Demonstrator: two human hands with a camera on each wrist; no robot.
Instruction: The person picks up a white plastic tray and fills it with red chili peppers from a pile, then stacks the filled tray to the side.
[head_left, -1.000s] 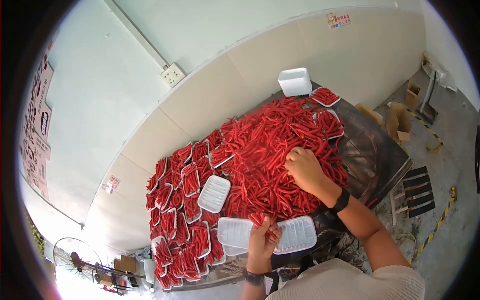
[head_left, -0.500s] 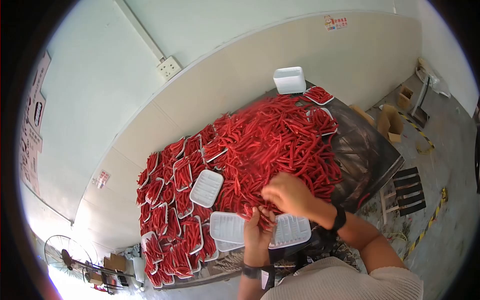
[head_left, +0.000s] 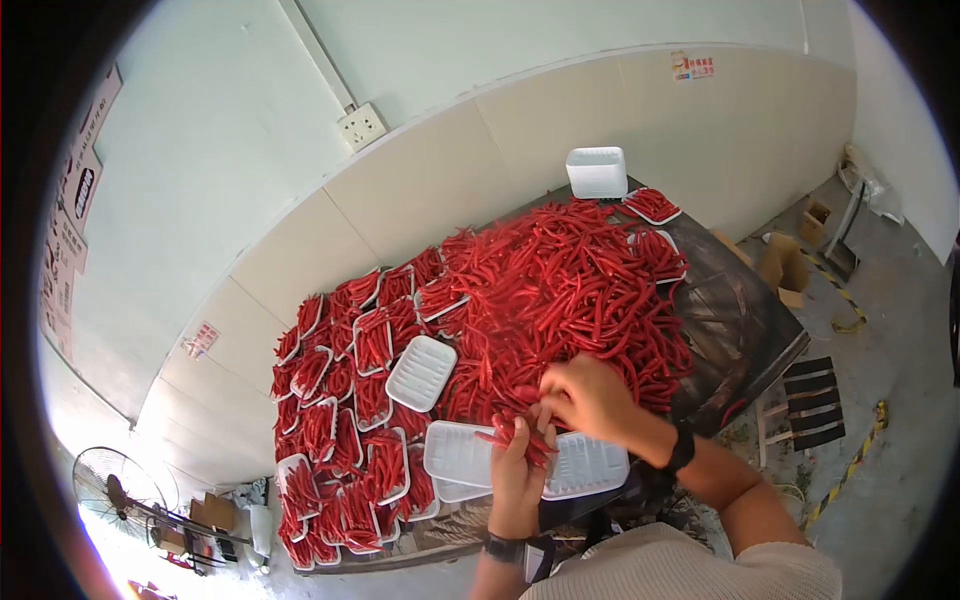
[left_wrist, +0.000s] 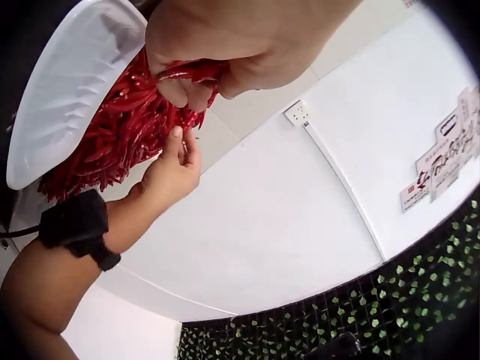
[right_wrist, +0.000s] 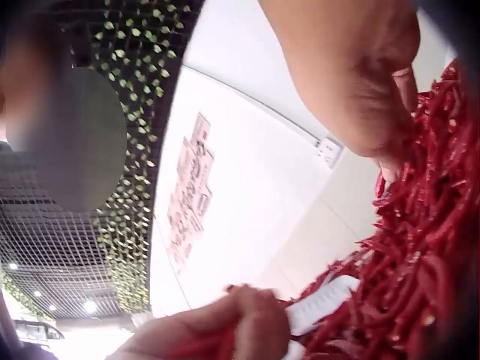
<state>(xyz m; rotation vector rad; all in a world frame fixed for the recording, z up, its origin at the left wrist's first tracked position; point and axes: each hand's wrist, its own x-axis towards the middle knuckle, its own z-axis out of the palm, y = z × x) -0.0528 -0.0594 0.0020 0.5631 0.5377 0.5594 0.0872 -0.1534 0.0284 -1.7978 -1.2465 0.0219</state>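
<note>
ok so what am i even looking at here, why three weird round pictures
No machine here: a person wears three cameras. The head view looks down on both hands; each wrist view looks up past its own hand. A table holds a heap of red chillies, filled trays and empty white trays. The left hand grips a bunch of chillies. The right hand reaches to that bunch; whether it grips any is unclear.
</note>
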